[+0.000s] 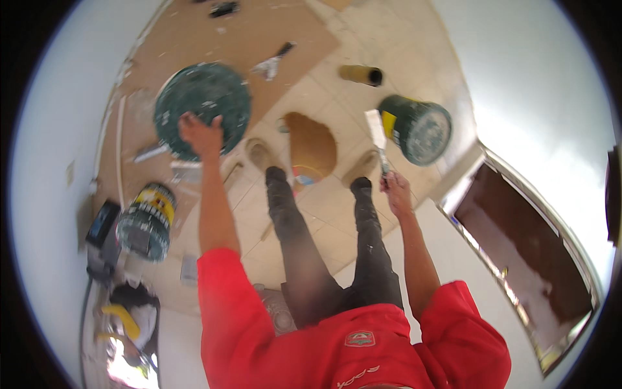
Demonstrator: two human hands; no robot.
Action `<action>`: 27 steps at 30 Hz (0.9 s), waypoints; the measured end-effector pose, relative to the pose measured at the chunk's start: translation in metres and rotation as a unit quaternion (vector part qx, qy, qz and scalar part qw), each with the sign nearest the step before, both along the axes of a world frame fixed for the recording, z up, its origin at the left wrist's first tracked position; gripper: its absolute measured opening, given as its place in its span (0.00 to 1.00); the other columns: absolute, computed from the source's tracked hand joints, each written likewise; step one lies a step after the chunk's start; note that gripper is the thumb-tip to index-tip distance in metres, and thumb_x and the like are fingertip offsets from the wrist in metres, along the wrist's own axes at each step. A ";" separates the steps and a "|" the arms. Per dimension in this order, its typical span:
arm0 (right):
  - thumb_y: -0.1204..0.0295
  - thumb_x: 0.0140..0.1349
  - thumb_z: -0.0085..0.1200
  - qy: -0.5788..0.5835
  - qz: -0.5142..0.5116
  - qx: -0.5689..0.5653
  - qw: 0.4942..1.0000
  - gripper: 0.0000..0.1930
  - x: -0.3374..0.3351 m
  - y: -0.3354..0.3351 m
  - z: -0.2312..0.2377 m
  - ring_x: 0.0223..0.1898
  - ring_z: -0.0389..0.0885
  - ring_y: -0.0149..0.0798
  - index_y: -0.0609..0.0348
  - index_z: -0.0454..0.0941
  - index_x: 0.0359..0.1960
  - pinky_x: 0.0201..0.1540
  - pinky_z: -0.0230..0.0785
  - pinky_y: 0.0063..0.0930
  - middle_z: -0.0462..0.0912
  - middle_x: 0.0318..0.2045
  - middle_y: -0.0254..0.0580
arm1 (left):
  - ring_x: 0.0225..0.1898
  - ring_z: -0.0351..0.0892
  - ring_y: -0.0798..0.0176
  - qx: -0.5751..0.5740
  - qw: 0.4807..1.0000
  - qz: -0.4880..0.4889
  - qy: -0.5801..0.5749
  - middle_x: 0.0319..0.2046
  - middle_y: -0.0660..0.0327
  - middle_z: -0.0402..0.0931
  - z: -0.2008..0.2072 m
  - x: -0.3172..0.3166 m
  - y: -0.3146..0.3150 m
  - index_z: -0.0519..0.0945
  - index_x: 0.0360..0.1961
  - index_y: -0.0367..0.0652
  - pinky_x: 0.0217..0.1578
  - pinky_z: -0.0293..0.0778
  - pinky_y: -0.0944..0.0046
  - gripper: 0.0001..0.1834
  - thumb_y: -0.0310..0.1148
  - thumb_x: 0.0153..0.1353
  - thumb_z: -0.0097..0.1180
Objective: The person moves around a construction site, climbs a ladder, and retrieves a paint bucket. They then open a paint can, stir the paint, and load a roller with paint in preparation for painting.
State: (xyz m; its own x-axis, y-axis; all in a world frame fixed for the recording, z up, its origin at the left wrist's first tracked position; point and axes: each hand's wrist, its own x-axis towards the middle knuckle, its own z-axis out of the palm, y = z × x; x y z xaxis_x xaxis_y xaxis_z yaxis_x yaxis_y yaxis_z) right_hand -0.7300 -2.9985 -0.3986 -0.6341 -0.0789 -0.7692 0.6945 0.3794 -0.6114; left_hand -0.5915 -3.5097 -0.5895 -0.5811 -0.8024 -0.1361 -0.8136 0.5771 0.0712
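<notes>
My left hand (202, 134) rests on the round top of a large dark green bucket (206, 97), fingers spread and thumb apart. White smears mark that surface. My right hand (396, 193) is closed round the handle of a putty knife (376, 129), its pale blade pointing away from me. Beyond the blade, to the right, a green bucket with a yellow label (420, 129) shows its whitish-smeared round end. Another putty knife (269, 67), white-smeared with a dark handle, lies on the brown sheet (285, 26) beyond the large bucket.
A yellowish tube (361, 75) lies on the tiles ahead. Between my feet is a brown patch or sheet (312, 146). Another yellow-labelled bucket (148, 220) stands at left, near a dark box (103, 223). White walls flank both sides; a framed opening (528, 253) is at right.
</notes>
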 end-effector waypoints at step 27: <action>0.66 0.74 0.47 0.064 -0.342 -0.034 0.937 0.13 0.000 0.343 0.039 0.30 0.75 0.28 0.65 0.78 0.41 0.35 0.65 0.25 0.79 0.29 0.35 | 0.47 0.83 0.42 0.358 0.911 -0.192 -0.065 0.41 0.42 0.82 0.034 -0.352 0.628 0.79 0.45 0.28 0.47 0.79 0.50 0.26 0.46 0.65 0.60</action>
State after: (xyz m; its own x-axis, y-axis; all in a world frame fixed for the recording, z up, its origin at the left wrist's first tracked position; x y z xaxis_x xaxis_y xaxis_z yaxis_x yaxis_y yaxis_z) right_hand -0.7301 -2.6554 -0.3592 -0.6411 0.3336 -0.6912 0.6799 -0.1708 -0.7131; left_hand -0.9439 -2.8813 -0.5559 -0.7423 -0.2213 -0.6324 -0.5896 0.6642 0.4596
